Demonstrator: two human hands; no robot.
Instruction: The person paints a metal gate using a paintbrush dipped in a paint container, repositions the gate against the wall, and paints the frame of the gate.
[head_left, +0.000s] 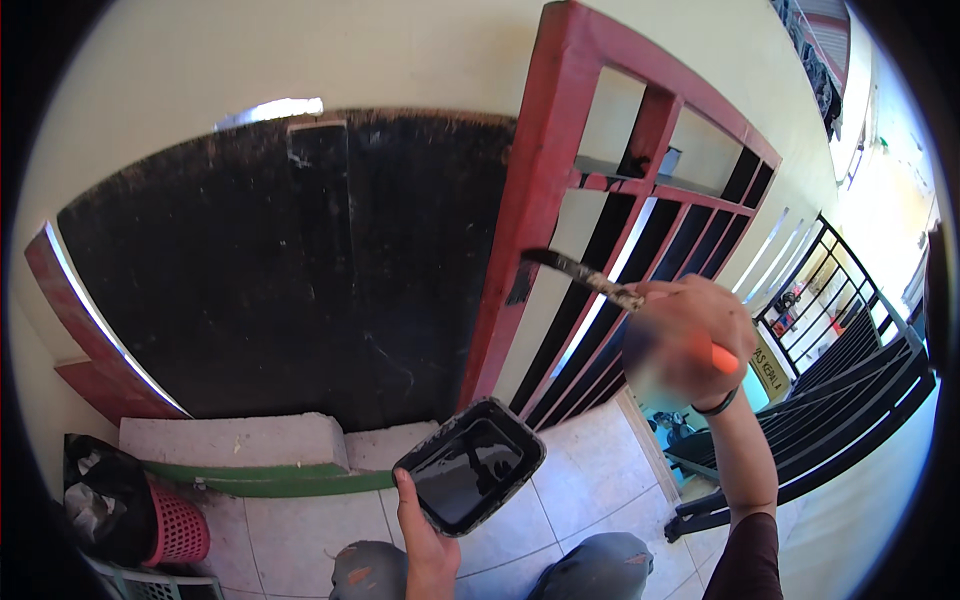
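My left hand (428, 535) is closed on the edge of a black rectangular tray (530, 440). Glossy black paint (465, 475) lies in the tray, which is held above the floor. In my raised right hand (705, 325) is a paintbrush (600, 280), gripped with its orange handle end showing below the fingers. Its black-coated tip reaches the side of a red gate frame (520, 215), beside a black paint patch (520, 285). Whether the bristles press on the frame I cannot tell. Several inner bars (585, 235) are black; others are red.
A large black panel (250, 270) stands against the cream wall. Below it are a concrete block (235, 440) and a green-edged step (270, 480). A pink basket (180, 525) with a black bag (105, 500) sits at left. Black metal railings (850, 400) stand at right. My knees (595, 570) are below the tray.
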